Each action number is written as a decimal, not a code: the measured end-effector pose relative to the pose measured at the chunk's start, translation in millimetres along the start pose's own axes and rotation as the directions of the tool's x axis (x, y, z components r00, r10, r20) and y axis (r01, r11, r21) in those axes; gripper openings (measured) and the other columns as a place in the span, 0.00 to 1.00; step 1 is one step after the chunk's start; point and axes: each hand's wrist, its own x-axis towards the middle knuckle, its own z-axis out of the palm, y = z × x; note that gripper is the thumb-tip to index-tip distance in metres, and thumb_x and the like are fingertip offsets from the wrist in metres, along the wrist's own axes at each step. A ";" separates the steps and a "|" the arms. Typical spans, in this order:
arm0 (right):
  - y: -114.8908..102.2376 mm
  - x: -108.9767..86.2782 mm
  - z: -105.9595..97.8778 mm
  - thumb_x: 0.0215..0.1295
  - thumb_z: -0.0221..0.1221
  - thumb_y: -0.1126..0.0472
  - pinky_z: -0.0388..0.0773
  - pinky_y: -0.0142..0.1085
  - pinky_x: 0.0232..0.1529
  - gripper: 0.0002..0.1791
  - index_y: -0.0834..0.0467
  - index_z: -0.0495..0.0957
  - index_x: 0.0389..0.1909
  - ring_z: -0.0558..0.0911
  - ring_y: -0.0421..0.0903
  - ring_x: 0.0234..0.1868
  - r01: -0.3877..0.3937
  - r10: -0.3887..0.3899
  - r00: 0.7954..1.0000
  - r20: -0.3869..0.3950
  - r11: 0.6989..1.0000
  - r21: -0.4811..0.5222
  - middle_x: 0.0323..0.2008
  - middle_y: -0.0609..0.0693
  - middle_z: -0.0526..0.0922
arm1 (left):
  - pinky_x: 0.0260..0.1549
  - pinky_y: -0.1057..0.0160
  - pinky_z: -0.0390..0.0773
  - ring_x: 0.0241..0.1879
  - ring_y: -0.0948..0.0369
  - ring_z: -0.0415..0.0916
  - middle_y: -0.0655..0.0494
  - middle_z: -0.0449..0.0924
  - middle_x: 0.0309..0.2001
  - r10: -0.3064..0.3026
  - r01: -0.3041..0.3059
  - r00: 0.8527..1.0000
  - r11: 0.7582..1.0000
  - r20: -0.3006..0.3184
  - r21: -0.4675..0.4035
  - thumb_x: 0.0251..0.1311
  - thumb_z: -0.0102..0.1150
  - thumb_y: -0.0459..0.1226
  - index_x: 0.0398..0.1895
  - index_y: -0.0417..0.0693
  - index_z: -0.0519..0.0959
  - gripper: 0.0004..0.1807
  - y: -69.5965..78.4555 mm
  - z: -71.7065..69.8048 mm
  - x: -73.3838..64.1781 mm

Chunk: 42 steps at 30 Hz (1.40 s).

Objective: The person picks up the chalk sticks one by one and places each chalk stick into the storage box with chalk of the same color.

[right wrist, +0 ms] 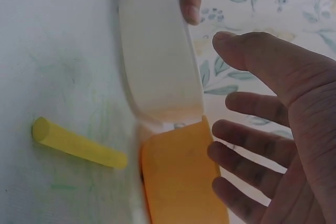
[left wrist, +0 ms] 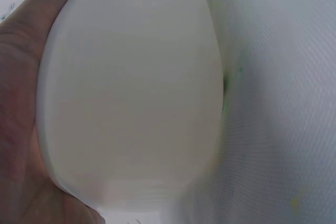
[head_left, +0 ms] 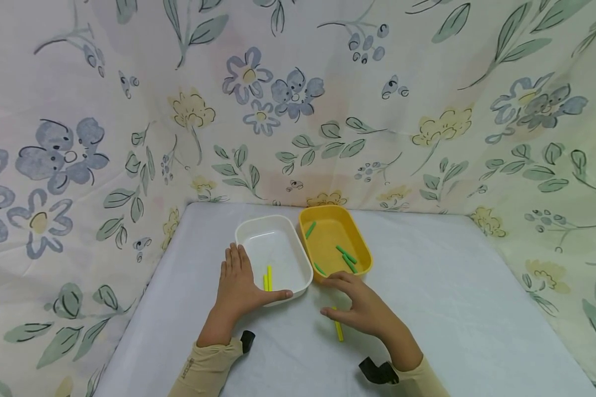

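Observation:
My left hand (head_left: 238,292) rests against the white tray (head_left: 268,242), fingers straight along its left side and thumb stretched over the near rim. Two yellow chalk sticks (head_left: 270,277) lie inside that tray, near the thumb. My right hand (head_left: 367,309) hovers at the near end of the yellow tray (head_left: 328,234), fingers spread and nothing in its grasp. Beneath its thumb, a single yellow chalk stick (right wrist: 79,144) lies on the table. Several green chalk sticks (head_left: 346,253) are scattered in the yellow tray.
Both trays stand side by side on a white cloth-covered table (head_left: 427,264). Faint green smears (right wrist: 63,186) mark the cloth around the loose stick. A flower-patterned curtain (head_left: 298,149) hangs behind the table and along both sides.

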 end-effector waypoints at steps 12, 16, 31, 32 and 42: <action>7.7 -4.7 5.2 0.53 0.68 0.37 0.76 0.44 0.57 0.33 0.45 0.77 0.59 0.76 0.43 0.56 -0.090 0.089 0.990 0.107 0.996 0.005 0.55 0.38 0.76 | 0.75 0.41 0.40 0.78 0.46 0.23 0.42 0.21 0.78 0.000 0.000 1.000 1.000 0.009 0.011 0.14 0.52 0.88 0.78 0.39 0.30 0.91 -1.4 1.6 0.7; 10.9 -5.6 8.5 0.51 0.70 0.37 0.74 0.45 0.61 0.36 0.46 0.77 0.61 0.73 0.39 0.60 -0.142 0.142 0.979 0.149 0.990 -0.010 0.59 0.36 0.74 | 0.75 0.41 0.40 0.78 0.46 0.23 0.42 0.21 0.78 -0.002 0.002 1.000 1.000 0.010 0.013 0.15 0.52 0.88 0.78 0.39 0.31 0.91 -2.2 2.1 0.9; 16.6 -8.1 12.1 0.45 0.72 0.35 0.73 0.46 0.61 0.38 0.44 0.77 0.58 0.73 0.40 0.57 -0.155 0.173 0.951 0.255 0.984 -0.088 0.56 0.40 0.75 | 0.75 0.41 0.41 0.79 0.44 0.28 0.43 0.20 0.78 -0.005 0.005 1.000 1.000 -0.002 0.029 0.14 0.50 0.88 0.78 0.40 0.32 0.91 -2.9 5.4 3.1; 17.3 -8.2 12.5 0.45 0.72 0.35 0.74 0.45 0.61 0.38 0.44 0.77 0.58 0.72 0.39 0.56 -0.154 0.172 0.950 0.262 0.984 -0.089 0.55 0.40 0.75 | 0.75 0.41 0.41 0.79 0.44 0.28 0.44 0.20 0.78 -0.006 0.006 1.000 1.000 -0.003 0.030 0.14 0.50 0.88 0.78 0.40 0.32 0.91 -2.7 5.3 3.0; 17.4 -9.6 11.8 0.42 0.74 0.35 0.73 0.46 0.62 0.40 0.45 0.77 0.58 0.71 0.41 0.58 -0.158 0.176 0.935 0.307 0.984 -0.080 0.56 0.40 0.73 | 0.75 0.41 0.40 0.79 0.45 0.25 0.44 0.20 0.78 -0.013 0.013 1.000 1.000 0.018 0.016 0.14 0.51 0.88 0.78 0.41 0.30 0.91 -2.1 3.2 1.8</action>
